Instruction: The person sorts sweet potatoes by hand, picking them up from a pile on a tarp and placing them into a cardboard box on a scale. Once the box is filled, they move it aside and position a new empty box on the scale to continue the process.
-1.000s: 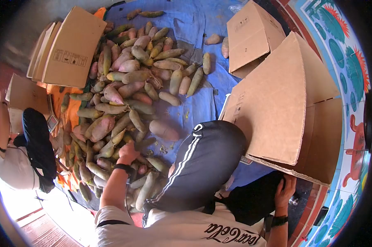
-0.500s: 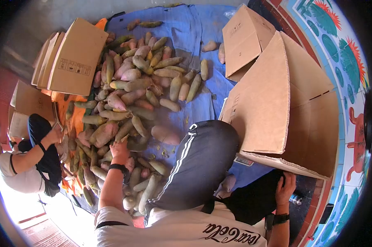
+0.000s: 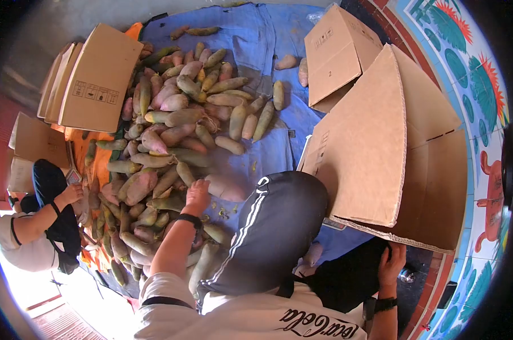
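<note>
My left hand [image 3: 198, 195] is over the radish pile, its fingers bent and slightly apart at the left end of a large pinkish radish [image 3: 225, 187]. Whether the fingertips touch it is hard to see. A smaller green radish [image 3: 185, 174] lies just beyond the fingers. My right hand [image 3: 392, 263] rests at my dark-trousered right knee, close under the lower edge of a large open cardboard box [image 3: 364, 164]. Its fingers lie against the cloth, with no object visible in them. Green and pink radishes [image 3: 182, 117] are heaped on the blue sheet [image 3: 239, 34].
Another cardboard box [image 3: 336, 59] stands behind the large one. Several cartons [image 3: 100, 79] lean together at the back left, beside an orange sheet [image 3: 80, 148]. A co-worker [image 3: 32, 238] crouches at the left edge of the pile. A tiled wall [image 3: 477, 102] borders the right.
My left hand has moved right and slightly away from me, from the middle of the pile to the large pinkish radish. My right hand stays at the knee. The view has shifted slightly.
</note>
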`<action>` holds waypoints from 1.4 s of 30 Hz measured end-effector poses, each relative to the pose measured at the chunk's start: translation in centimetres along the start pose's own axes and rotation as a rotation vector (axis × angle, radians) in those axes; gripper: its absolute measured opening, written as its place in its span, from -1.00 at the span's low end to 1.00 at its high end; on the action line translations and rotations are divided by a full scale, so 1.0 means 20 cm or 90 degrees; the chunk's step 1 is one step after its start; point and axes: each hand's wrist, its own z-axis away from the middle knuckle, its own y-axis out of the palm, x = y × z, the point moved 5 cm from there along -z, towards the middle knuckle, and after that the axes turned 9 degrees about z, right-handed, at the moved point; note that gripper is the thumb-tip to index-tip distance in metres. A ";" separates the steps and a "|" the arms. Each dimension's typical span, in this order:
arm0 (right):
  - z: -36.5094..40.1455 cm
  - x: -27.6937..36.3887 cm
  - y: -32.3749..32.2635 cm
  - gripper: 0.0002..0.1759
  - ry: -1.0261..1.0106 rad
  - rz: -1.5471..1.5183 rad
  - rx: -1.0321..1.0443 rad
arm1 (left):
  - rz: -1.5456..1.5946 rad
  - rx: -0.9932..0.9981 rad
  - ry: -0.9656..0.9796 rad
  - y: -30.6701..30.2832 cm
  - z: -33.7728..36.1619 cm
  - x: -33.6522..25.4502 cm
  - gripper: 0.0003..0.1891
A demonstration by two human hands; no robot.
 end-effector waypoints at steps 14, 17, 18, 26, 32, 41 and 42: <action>0.06 -0.06 0.05 -0.72 -0.008 0.012 0.021 | -0.102 0.094 -0.133 0.21 -0.14 -0.08 -0.53; 0.07 -0.08 0.07 -0.74 0.004 0.008 0.055 | -0.141 0.125 -0.162 0.19 -0.11 -0.04 -0.54; 0.07 -0.08 0.07 -0.74 0.018 0.025 0.071 | -0.165 0.106 -0.143 0.20 -0.10 -0.03 -0.54; 0.07 -0.07 0.07 -0.73 -0.016 0.024 0.033 | -0.247 0.175 -0.080 0.18 0.02 -0.10 -0.38; 0.08 -0.06 0.05 -0.69 -0.022 0.055 -0.026 | -0.159 0.193 -0.159 0.50 0.04 0.00 -0.28; 0.01 0.04 -0.01 -0.71 -0.033 0.056 0.008 | 0.008 0.290 -0.225 0.33 0.08 -0.09 0.06; -0.01 0.07 -0.04 -0.71 -0.025 0.040 0.016 | 0.003 0.308 -0.239 0.32 0.09 -0.10 0.05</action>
